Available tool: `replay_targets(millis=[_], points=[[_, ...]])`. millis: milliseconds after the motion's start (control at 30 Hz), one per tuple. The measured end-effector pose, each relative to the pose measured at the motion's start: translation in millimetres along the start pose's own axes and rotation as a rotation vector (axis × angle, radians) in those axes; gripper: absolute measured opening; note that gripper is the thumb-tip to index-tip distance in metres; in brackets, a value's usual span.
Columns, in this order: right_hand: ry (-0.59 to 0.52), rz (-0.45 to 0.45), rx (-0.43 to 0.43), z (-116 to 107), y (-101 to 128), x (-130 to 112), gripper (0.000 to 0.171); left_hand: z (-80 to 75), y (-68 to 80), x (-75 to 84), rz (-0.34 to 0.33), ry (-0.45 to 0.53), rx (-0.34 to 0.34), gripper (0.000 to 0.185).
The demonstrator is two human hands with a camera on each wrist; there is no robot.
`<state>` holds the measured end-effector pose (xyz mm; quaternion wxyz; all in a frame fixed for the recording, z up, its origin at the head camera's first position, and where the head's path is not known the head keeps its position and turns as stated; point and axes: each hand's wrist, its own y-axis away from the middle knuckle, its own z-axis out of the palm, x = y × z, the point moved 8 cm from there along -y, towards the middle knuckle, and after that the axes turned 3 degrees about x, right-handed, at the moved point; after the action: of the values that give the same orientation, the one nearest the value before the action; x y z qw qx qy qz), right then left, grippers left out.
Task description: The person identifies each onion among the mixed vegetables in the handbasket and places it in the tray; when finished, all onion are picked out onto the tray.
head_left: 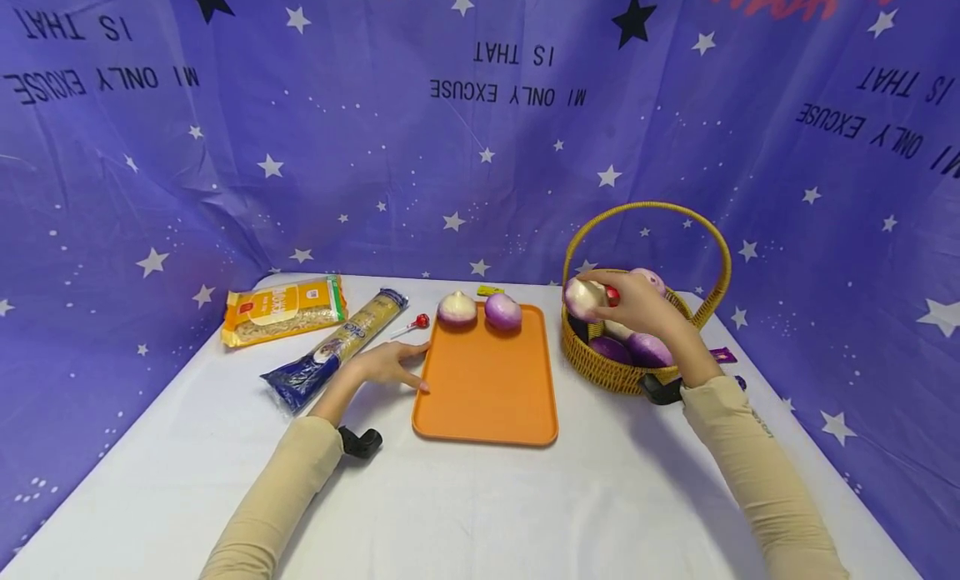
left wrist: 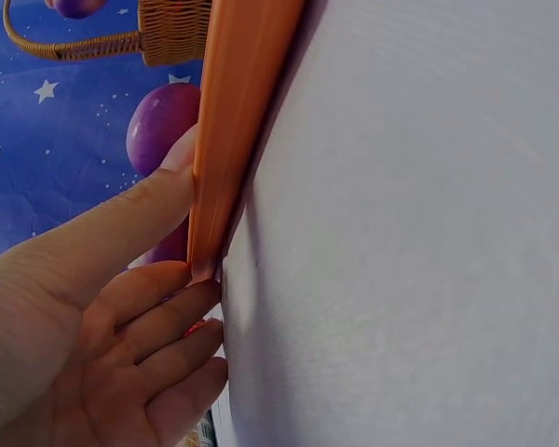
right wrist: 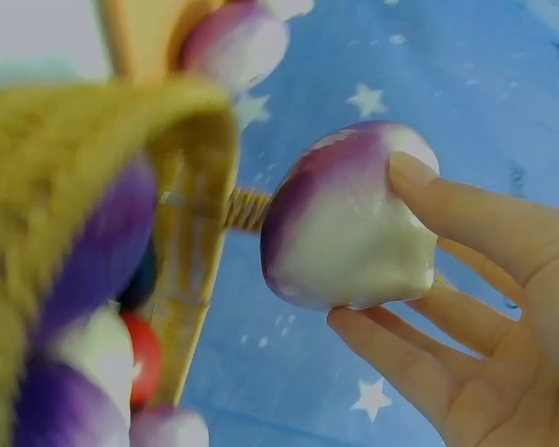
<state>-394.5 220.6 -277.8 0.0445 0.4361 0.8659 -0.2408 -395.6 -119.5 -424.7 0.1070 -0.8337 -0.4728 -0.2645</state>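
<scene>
My left hand [head_left: 384, 365] is at the left edge of an orange tray [head_left: 487, 388]; in the left wrist view its thumb lies over the tray rim [left wrist: 238, 112], with the fingers along the outer side. Two purple-and-white onions, one paler [head_left: 457, 310] and one more purple [head_left: 503, 312], sit at the tray's far end. My right hand [head_left: 637, 301] holds another glossy onion [right wrist: 345, 223] between thumb and fingertips, above the near-left rim of a wicker basket [head_left: 607, 378]. More onions [head_left: 649, 351] lie inside the basket, along with a red round thing [right wrist: 143, 358].
The basket's tall handle [head_left: 648, 205] arches above it. Left of the tray lie a long blue-and-yellow packet [head_left: 337, 347], an orange bag [head_left: 285, 311] and a red lollipop [head_left: 422, 321]. A small yellow packet [head_left: 490, 290] is behind the tray; a purple wrapper [head_left: 722, 356] lies right of the basket.
</scene>
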Motion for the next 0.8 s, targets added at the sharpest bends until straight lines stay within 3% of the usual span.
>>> replay_targets(millis=[333,600,800], points=[[-0.112,-0.068,0.069,37.5,0.6,-36.9,0.054,0.0,1.4,1.1,-0.006,0.008,0.010,0.086],[-0.210,-0.105,0.025,92.7,-23.1,-56.4,0.053,-1.6,1.2,4.0,0.009,0.007,0.018,0.086],[-0.261,-0.102,0.028,120.5,-44.6,-63.0,0.052,-0.5,0.8,1.3,-0.003,0.006,0.018,0.086]])
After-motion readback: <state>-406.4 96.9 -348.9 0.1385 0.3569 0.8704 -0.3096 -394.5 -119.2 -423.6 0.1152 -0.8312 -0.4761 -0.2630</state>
